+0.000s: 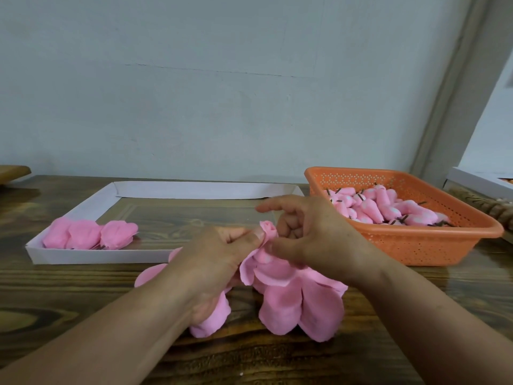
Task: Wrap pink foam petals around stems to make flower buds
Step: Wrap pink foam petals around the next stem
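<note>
**Pink bud taking shape between two hands**

A person's left hand is pinching a half-wrapped pink foam bud, thumb pressing on its side, while the right hand is closing in from the other side, forefinger stretched out above and the remaining fingers curling loosely toward it. Whether the right hand is actually gripping the bud cannot be told, since its thumb is blurring into the foam. The bud's tip is showing as a tight rolled swirl, matte and soft pink, with wider petals flaring below it. Loose foam petals are lying in a heap under and just in front of both hands on the wooden table, some partly hidden beneath the left wrist. The stem is not visible inside the wrap. Left of the hands, a white cardboard tray is holding finished flowers. Right of them, an orange perforated basket is holding foam cores on dark stems, small and hard to make out individually.
</note>
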Action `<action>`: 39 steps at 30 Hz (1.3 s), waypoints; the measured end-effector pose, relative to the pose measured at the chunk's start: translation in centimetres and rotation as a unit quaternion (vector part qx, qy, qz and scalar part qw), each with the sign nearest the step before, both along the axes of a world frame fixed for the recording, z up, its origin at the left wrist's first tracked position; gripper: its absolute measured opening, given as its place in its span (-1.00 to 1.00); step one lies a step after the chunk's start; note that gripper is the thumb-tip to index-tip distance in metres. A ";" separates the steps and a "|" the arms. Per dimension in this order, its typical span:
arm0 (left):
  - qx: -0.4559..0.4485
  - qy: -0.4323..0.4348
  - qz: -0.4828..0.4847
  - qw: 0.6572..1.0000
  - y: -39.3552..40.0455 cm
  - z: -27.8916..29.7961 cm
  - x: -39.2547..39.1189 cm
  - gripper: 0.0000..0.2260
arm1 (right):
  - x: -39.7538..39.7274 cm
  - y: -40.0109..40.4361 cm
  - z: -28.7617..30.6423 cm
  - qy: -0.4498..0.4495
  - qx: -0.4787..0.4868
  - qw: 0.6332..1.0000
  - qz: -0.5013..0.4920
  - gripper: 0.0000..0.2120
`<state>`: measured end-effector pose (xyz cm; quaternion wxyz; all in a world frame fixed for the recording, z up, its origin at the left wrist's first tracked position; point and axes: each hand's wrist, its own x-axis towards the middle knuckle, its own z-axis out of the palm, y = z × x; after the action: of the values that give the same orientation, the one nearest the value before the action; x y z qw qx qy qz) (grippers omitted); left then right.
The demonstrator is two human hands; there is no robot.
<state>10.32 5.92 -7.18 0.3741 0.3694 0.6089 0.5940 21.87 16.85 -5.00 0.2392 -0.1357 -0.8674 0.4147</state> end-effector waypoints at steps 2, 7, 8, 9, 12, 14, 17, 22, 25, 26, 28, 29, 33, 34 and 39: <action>0.003 0.001 -0.016 1.000 0.0 -0.1 -0.1 -0.63 | 0.1 0.3 0.0 -0.003 -0.039 0.999 0.021 -0.85; 0.004 -0.020 -0.051 0.998 -0.2 0.2 -0.3 -0.64 | 0.6 0.9 0.2 -0.026 -0.102 0.993 0.054 -0.78; 0.000 -0.018 -0.057 0.998 -0.2 0.2 -0.2 -0.65 | 0.7 0.9 0.3 -0.030 -0.105 0.992 0.062 -0.79; -0.005 -0.017 -0.062 0.998 -0.2 0.2 -0.3 -0.67 | 0.7 1.0 0.3 -0.031 -0.106 0.992 0.068 -0.80; -0.015 -0.042 -0.073 0.996 -0.1 0.2 -0.5 -0.70 | 0.6 1.0 0.2 -0.020 -0.104 0.993 0.060 -0.81; -0.015 -0.075 -0.078 0.994 -0.1 0.5 -0.4 -0.72 | 0.5 0.9 0.2 -0.013 -0.101 0.994 0.050 -0.81; -0.008 -0.112 -0.079 0.990 -0.2 0.8 -0.3 -0.74 | 0.4 0.8 0.3 -0.007 -0.075 0.997 0.033 -0.80; -0.003 -0.113 -0.042 0.993 -0.2 0.7 -0.2 -0.83 | 0.4 0.5 0.3 -0.011 -0.078 0.997 0.024 -0.81; -0.002 -0.114 -0.042 0.993 -0.3 0.7 -0.3 -0.84 | 0.2 0.4 0.2 -0.008 -0.063 0.998 0.007 -0.79; 0.000 -0.117 -0.049 0.992 -0.3 0.8 -0.3 -0.84 | 0.2 0.4 0.2 -0.011 -0.055 0.998 -0.001 -0.77; 0.007 -0.122 -0.061 0.991 -0.4 0.8 -0.4 -0.84 | 0.2 0.5 0.2 -0.019 -0.051 0.998 -0.012 -0.75; 0.008 -0.121 -0.065 0.990 -0.4 0.7 -0.4 -0.81 | 0.2 0.6 0.1 -0.022 -0.054 0.998 -0.015 -0.74; 0.010 -0.112 -0.082 0.990 -0.2 0.4 -0.6 -0.65 | 0.2 0.7 0.1 -0.032 -0.046 0.998 -0.016 -0.80; 0.009 -0.109 -0.086 0.990 -0.2 0.4 -0.7 -0.66 | 0.2 0.7 0.0 -0.029 -0.043 0.998 -0.021 -0.82; 0.002 -0.100 -0.091 0.991 -0.3 0.4 -1.0 -0.74 | 0.0 0.7 -0.1 -0.025 -0.024 0.998 -0.049 -0.84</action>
<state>9.37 5.63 -6.80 0.4847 0.3629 0.5314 0.5924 21.90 17.55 -5.06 0.2345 -0.1937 -0.8552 0.4196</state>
